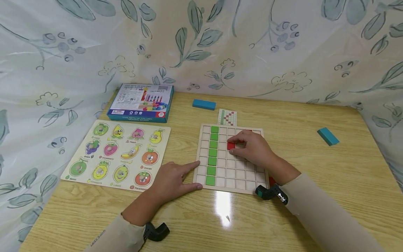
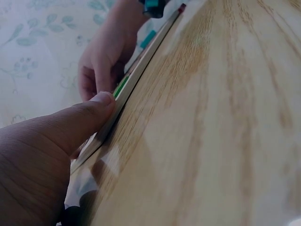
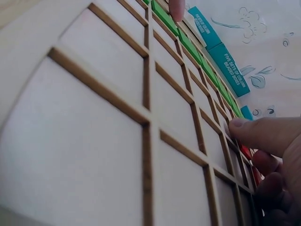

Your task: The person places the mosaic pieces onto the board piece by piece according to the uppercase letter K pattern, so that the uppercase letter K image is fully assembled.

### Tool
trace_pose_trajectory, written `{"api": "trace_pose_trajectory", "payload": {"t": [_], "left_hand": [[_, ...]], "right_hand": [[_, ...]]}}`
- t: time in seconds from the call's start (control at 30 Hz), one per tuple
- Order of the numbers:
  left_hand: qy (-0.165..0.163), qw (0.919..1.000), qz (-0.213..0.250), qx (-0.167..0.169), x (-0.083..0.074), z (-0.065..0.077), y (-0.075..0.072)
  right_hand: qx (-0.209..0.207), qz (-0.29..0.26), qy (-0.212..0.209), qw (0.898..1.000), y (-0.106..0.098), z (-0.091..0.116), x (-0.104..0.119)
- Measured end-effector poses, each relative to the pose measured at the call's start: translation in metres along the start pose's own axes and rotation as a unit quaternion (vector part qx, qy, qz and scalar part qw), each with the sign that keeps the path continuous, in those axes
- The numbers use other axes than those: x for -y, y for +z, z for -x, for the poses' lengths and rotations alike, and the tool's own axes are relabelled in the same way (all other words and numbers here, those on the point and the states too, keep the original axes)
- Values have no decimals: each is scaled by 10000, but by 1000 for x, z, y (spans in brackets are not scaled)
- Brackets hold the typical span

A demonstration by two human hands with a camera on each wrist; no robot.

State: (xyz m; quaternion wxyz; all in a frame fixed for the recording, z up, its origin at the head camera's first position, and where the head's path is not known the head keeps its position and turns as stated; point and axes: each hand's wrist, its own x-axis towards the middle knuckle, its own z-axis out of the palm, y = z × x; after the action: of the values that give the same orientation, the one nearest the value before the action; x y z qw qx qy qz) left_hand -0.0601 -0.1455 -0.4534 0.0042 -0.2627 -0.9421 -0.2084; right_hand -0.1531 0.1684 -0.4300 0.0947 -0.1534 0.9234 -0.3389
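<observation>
A wooden grid board (image 1: 221, 173) lies on the table with a column of green tiles (image 1: 212, 161) in its left part. My right hand (image 1: 254, 148) is over the board's upper middle. Its thumb and index finger pinch a red tile (image 1: 231, 146) at one of the cells. More red shows beneath the hand, partly hidden. My left hand (image 1: 170, 180) rests at the board's left edge, index finger and thumb stretched out and touching it. In the left wrist view the left thumb (image 2: 101, 101) lies against the board's edge. Above the board lies a small pattern card (image 1: 227, 117).
To the left are a fruit peg puzzle (image 1: 127, 159) and a blue boxed set (image 1: 141, 102) behind it. A blue block (image 1: 204, 104) lies at the back, another teal block (image 1: 328, 136) at the right. Something red (image 1: 272, 181) shows beside the board under the right wrist.
</observation>
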Motion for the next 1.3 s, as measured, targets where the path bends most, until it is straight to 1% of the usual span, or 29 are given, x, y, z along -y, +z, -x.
{"api": "trace_pose_trajectory", "payload": {"t": [0.33, 0.5, 0.87, 1.3], "left_hand": [[-33, 10000, -31, 36, -1, 0, 0], [-17, 10000, -39, 40, -1, 0, 0], [-32, 10000, -46, 36, -1, 0, 0], [-44, 10000, -13, 7, -1, 0, 1]], "right_hand": [[-141, -289, -355, 9989, -7, 9, -9], [-174, -430, -269, 9986, -14, 19, -16], [-112, -196, 71, 9997, -36, 45, -31], [-239, 84, -402, 9989, -47, 79, -55]]}}
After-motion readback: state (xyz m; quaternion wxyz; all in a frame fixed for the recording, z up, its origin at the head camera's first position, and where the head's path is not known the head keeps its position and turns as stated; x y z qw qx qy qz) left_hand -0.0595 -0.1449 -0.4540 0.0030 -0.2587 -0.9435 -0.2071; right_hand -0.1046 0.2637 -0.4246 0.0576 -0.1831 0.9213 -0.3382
